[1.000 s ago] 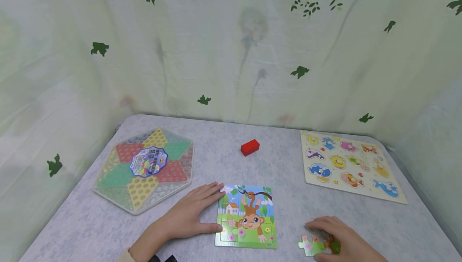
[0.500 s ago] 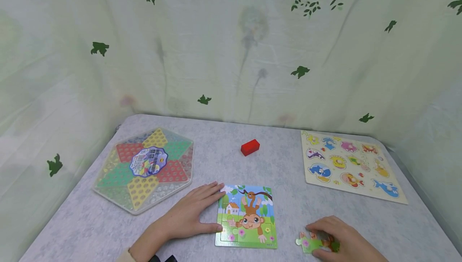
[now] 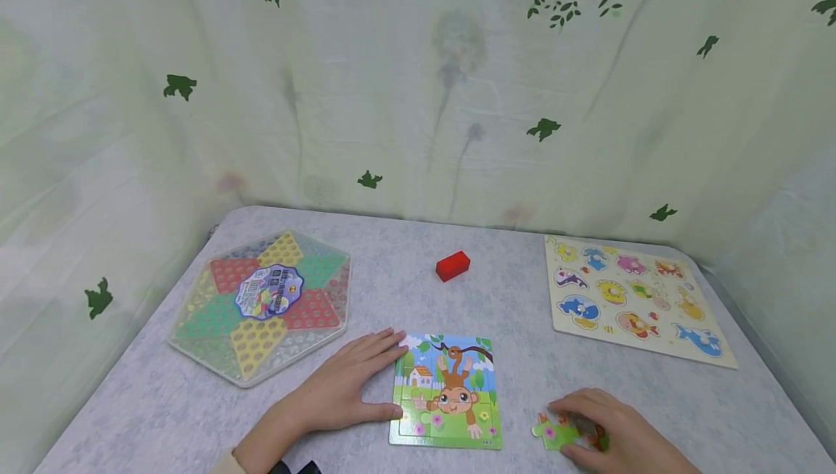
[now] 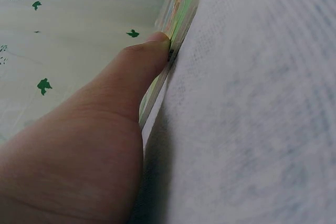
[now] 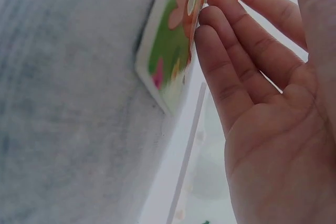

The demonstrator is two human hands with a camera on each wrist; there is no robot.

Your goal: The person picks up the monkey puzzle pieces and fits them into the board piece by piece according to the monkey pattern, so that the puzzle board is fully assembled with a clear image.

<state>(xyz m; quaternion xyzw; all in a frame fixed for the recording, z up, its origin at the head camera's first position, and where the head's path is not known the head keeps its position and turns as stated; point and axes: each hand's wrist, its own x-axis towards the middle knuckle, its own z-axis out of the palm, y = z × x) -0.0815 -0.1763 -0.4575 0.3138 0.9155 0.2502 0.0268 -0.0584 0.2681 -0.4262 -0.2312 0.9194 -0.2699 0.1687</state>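
A square jigsaw puzzle [image 3: 460,369] with a monkey hanging from a branch lies in front of the person. Along its left side rests the left hand [image 3: 336,387], fingers spread, fingertips at the upper edge and thumb at the lower. The left wrist view shows that thumb pressing the puzzle's edge [image 4: 181,22]. To the right, the right hand [image 3: 620,430] holds a small cluster of green and brown jigsaw pieces [image 3: 551,435] between thumb and fingers, partly hidden under the palm. In the right wrist view, extended fingertips touch the side of these pieces [image 5: 170,48], which lie close over the table.
A hexagonal Chinese checkers board [image 3: 261,343] lies at the left. A red block [image 3: 453,266] sits toward the back middle, and a wooden animal peg puzzle [image 3: 610,314] at the back right. Behind the table [image 3: 385,263] hangs a leaf-patterned curtain [image 3: 392,96].
The jigsaw pieces at the right hand have shifted slightly left and away from the person, the hand moving a little with them. The left hand and the square puzzle stay still.
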